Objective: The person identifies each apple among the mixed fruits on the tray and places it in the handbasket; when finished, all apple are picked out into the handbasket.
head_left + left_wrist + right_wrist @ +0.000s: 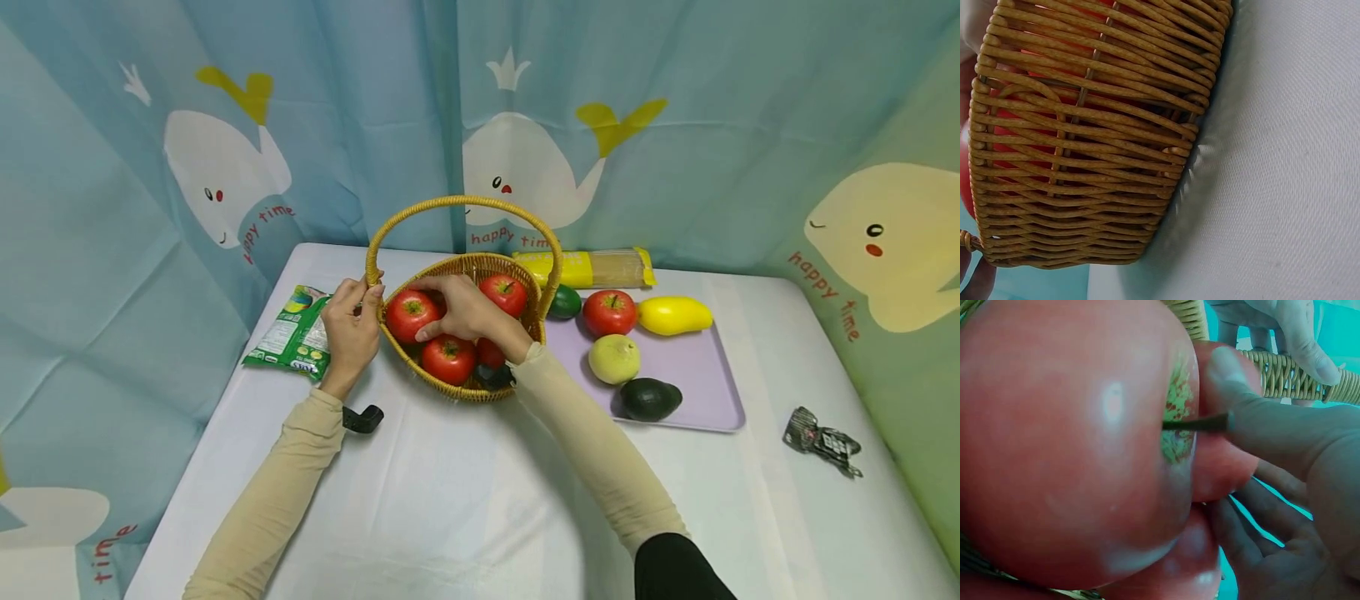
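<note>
A yellow wicker basket (465,392) with a tall arched handle (465,201) stands mid-table, holding several red apples (448,360). My left hand (351,321) grips the foot of the handle at the basket's left side. Reaching in from the right, my right hand (468,308) holds the leftmost apple (411,315), thumb on its near side and fingers behind it. The right wrist view shows that thumb (1229,369) against the apple, with a larger apple (1072,437) close to the camera. In the left wrist view, the woven wall (1085,144) hides most of the apples.
Right of the basket, a lilac tray (690,375) carries a red apple, a yellow mango, a pale round fruit, an avocado and a green fruit. A noodle pack (592,268) lies behind. A green snack bag (292,337) lies left; a black wrapper (823,442) far right.
</note>
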A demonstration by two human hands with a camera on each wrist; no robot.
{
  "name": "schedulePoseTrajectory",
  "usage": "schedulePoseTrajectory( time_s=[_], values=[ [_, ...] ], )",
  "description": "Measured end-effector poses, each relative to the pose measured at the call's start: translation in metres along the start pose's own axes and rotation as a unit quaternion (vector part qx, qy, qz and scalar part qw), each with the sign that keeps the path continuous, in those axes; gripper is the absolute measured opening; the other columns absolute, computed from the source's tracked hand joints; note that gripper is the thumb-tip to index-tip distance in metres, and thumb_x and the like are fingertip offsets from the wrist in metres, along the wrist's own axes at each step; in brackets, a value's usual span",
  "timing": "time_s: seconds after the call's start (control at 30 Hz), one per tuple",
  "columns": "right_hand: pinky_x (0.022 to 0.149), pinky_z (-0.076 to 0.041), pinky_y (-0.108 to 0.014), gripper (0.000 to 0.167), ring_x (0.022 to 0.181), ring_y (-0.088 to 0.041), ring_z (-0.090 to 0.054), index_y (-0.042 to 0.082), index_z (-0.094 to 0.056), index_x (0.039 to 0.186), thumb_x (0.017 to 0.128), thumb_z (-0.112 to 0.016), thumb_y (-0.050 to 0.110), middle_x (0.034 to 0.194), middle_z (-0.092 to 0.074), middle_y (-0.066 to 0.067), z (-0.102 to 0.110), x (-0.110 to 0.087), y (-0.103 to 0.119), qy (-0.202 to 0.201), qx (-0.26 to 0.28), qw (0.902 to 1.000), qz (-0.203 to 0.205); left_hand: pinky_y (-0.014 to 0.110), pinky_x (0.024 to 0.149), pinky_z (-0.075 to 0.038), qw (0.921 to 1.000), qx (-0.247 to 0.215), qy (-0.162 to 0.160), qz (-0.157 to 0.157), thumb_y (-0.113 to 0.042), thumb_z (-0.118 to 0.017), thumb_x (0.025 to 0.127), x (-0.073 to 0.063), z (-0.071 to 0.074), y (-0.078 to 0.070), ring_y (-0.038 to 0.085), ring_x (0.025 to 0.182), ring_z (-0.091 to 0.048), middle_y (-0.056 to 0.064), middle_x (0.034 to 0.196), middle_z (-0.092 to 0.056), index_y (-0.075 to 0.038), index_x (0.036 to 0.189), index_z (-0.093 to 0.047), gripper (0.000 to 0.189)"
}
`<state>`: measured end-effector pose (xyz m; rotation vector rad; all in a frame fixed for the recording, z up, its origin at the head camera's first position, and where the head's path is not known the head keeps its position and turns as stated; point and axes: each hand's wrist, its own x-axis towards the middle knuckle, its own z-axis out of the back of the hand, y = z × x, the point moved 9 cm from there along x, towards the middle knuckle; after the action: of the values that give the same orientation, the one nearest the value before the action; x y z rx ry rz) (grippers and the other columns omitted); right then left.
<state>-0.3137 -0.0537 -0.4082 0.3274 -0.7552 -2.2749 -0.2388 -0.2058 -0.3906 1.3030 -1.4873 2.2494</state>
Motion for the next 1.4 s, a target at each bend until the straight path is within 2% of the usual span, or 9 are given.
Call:
schedulePoseTrajectory(
  time_s=[0.2, 0.37, 0.47, 0.57, 0.8, 1.03, 1.17, 1.3, 1.4],
  values=[
    [0.121, -0.043, -0.044, 0.081, 0.138, -0.026, -0.056, 0.016, -0.059, 0.153, 0.082, -0.095, 0.033, 0.150, -0.064, -0.005, -0.003, -0.002, -0.002, 0.010, -0.010, 0.9999, 0.005, 0.004, 0.067, -0.041, 1.0000, -0.002, 0.003, -0.002, 0.012, -0.068, 0.095, 0.003, 0.001, -0.016, 0.009, 0.073, -0.054, 0.026, 0.082, -0.064, 0.013, 0.107, -0.077, 0.015],
    [0.121, -0.044, -0.044, 0.073, 0.140, -0.025, -0.056, 0.014, -0.063, 0.149, 0.084, -0.093, 0.030, 0.147, -0.066, -0.006, 0.009, -0.013, -0.004, -0.013, 0.038, 0.9989, 0.025, 0.005, 0.067, -0.041, 1.0000, 0.000, 0.005, -0.001, 0.010, -0.070, 0.096, 0.001, -0.002, -0.005, 0.015, 0.071, -0.055, 0.027, 0.082, -0.065, 0.012, 0.107, -0.078, 0.014],
    [0.120, -0.046, -0.046, 0.070, 0.140, -0.026, -0.058, 0.011, -0.064, 0.147, 0.085, -0.092, 0.027, 0.146, -0.067, -0.009, 0.023, -0.025, -0.007, -0.028, 0.073, 0.9965, 0.031, 0.005, 0.067, -0.042, 1.0000, 0.000, 0.008, 0.003, 0.006, -0.070, 0.097, -0.001, -0.003, 0.008, 0.014, 0.072, -0.055, 0.025, 0.082, -0.066, 0.009, 0.110, -0.079, 0.016],
    [0.117, -0.048, -0.049, 0.067, 0.138, -0.030, -0.059, 0.009, -0.065, 0.146, 0.086, -0.092, 0.023, 0.145, -0.067, -0.014, 0.037, -0.039, -0.010, -0.036, 0.110, 0.9925, 0.038, 0.005, 0.068, -0.045, 0.9999, -0.002, 0.015, 0.007, 0.002, -0.071, 0.099, -0.001, -0.002, 0.014, 0.010, 0.073, -0.055, 0.022, 0.084, -0.067, 0.005, 0.113, -0.080, 0.017],
    [0.117, -0.048, -0.053, 0.066, 0.139, -0.032, -0.059, 0.006, -0.063, 0.147, 0.087, -0.090, 0.017, 0.148, -0.064, -0.017, 0.059, -0.075, -0.017, -0.033, 0.183, 0.9816, 0.043, 0.006, 0.068, -0.047, 0.9997, -0.012, 0.020, 0.009, -0.002, -0.071, 0.100, -0.001, -0.002, 0.014, 0.009, 0.075, -0.056, 0.021, 0.085, -0.067, 0.002, 0.116, -0.080, 0.019],
    [0.114, -0.048, -0.061, 0.066, 0.135, -0.041, -0.061, 0.009, -0.064, 0.146, 0.086, -0.090, 0.012, 0.147, -0.064, -0.018, 0.076, -0.110, -0.028, -0.038, 0.215, 0.9748, 0.045, 0.006, 0.066, -0.045, 0.9998, -0.015, 0.015, 0.003, 0.003, -0.072, 0.098, -0.002, -0.001, 0.012, 0.014, 0.073, -0.056, 0.021, 0.084, -0.067, 0.003, 0.114, -0.080, 0.018],
    [0.112, -0.054, -0.048, 0.065, 0.130, -0.039, -0.065, 0.008, -0.065, 0.146, 0.085, -0.090, 0.007, 0.146, -0.067, -0.014, 0.087, -0.128, -0.037, -0.050, 0.229, 0.9708, 0.050, 0.005, 0.067, -0.045, 0.9999, -0.012, 0.010, 0.003, 0.005, -0.071, 0.097, -0.002, -0.001, 0.012, 0.014, 0.073, -0.055, 0.023, 0.083, -0.066, 0.006, 0.113, -0.079, 0.018],
    [0.104, -0.058, -0.031, 0.061, 0.123, -0.028, -0.071, 0.002, -0.066, 0.142, 0.085, -0.088, 0.001, 0.140, -0.071, -0.013, 0.096, -0.144, -0.051, -0.069, 0.253, 0.9638, 0.047, 0.003, 0.067, -0.043, 0.9999, -0.013, 0.005, 0.002, 0.010, -0.069, 0.096, -0.001, 0.001, -0.002, 0.012, 0.072, -0.053, 0.027, 0.082, -0.063, 0.012, 0.110, -0.077, 0.017],
    [0.100, -0.061, -0.031, 0.056, 0.117, -0.022, -0.074, -0.001, -0.068, 0.137, 0.085, -0.087, -0.003, 0.134, -0.073, -0.016, 0.102, -0.156, -0.063, -0.089, 0.275, 0.9565, 0.043, 0.003, 0.067, -0.042, 0.9999, -0.014, 0.002, 0.001, 0.013, -0.067, 0.096, 0.001, 0.003, -0.016, 0.011, 0.072, -0.052, 0.029, 0.081, -0.061, 0.016, 0.109, -0.076, 0.015]
  ],
)
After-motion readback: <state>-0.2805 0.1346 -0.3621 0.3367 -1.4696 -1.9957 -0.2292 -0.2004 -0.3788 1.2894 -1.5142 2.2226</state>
